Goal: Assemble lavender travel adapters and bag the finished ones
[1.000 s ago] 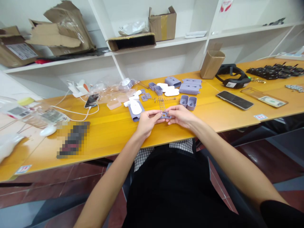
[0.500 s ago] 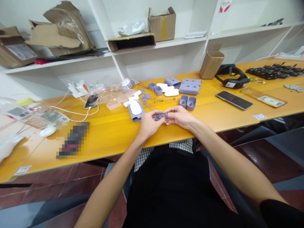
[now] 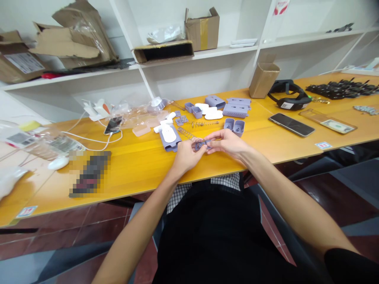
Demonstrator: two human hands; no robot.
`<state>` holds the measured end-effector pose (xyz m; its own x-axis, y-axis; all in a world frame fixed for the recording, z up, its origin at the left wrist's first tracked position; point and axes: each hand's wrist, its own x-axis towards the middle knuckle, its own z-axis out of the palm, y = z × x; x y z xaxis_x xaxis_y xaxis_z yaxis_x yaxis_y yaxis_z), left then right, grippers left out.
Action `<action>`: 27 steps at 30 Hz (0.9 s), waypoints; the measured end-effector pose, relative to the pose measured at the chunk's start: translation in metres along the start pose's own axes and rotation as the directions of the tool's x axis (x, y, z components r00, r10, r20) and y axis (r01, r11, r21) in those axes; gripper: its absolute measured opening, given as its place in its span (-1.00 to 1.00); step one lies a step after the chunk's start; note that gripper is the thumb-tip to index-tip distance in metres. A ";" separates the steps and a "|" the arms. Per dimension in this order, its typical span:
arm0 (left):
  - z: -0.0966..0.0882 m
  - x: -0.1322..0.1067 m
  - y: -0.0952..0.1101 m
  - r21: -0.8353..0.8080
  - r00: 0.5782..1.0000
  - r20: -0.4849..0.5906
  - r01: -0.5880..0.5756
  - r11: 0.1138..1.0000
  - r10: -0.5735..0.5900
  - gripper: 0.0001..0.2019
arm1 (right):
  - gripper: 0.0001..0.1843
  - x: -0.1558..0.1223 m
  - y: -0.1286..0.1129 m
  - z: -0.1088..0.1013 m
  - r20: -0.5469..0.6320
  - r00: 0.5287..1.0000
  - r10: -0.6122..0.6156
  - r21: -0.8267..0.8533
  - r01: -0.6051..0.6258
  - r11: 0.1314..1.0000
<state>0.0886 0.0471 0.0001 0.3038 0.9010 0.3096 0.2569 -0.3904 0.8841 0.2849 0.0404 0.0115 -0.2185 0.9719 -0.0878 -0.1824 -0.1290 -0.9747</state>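
Note:
My left hand (image 3: 188,155) and my right hand (image 3: 226,142) meet above the table's front part, fingers closed on one small purple-grey plastic part (image 3: 200,145). My fingers cover much of it. A coil spring (image 3: 187,134) runs from this part toward the back left; whether it is fixed to the part I cannot tell. Beside my left hand lies a purple-grey housing (image 3: 170,139) with a white oval piece on top. Behind my hands are more springs (image 3: 204,124) and small flat purple pieces (image 3: 181,119). Two purple cups (image 3: 233,127) stand just past my right hand.
At the back are purple housings (image 3: 236,110) and white oval covers (image 3: 213,114). A phone (image 3: 291,124) and a headset (image 3: 289,96) lie to the right. On the left are plastic packaging (image 3: 127,114), a charging phone (image 3: 113,125) with its white cable, and a blurred-out dark object (image 3: 90,173).
My hands stay nearly in place on the small purple part, with slight finger shifts. The spring next to it shows a little more clearly.

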 end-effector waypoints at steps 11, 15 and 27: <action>0.001 0.002 0.001 0.003 0.998 -0.066 0.004 1.000 -0.003 -0.89 | -0.76 0.006 0.005 -0.004 -0.053 0.987 -0.149 -0.171 0.138 0.976; 0.002 0.002 -0.001 0.056 0.993 -0.120 -0.001 0.998 0.008 -0.90 | -0.77 0.004 0.004 0.001 -0.068 0.980 -0.188 -0.189 0.172 0.967; 0.004 0.002 0.000 0.039 0.988 -0.155 0.016 0.999 -0.010 -0.83 | -0.70 0.007 0.010 -0.002 -0.068 0.979 -0.191 -0.144 0.180 0.973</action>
<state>0.0930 0.0481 -0.0012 0.1549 0.9233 0.3515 0.2976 -0.3829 0.8746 0.2836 0.0459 0.0008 -0.1136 0.9898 0.0860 -0.0786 0.0773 -0.9939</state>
